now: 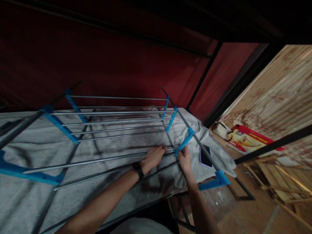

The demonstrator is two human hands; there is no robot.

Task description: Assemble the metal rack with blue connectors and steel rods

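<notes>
Tubular rack [109, 113] on grey blanket [109, 147] — probably light, stiff, smooth-tubed. Left hand [153, 158] closed over metal tube [97, 160]; right hand [184, 159] gripping blue plastic bracket [184, 142]. Suggested hold: near bracket — likely brittle if forced.

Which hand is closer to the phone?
Right. The right hand is left of the phone, at a blue bracket; the left hand is farther away, on a metal rod.

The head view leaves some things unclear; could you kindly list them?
Head view:
Left hand: grip on metal rod, hidden by its back.
Right hand: grip on blue bracket, likewise hidden.
Leftmost blue bracket: cut off by left edge.
Red package: lettering too small and blurred.
</notes>
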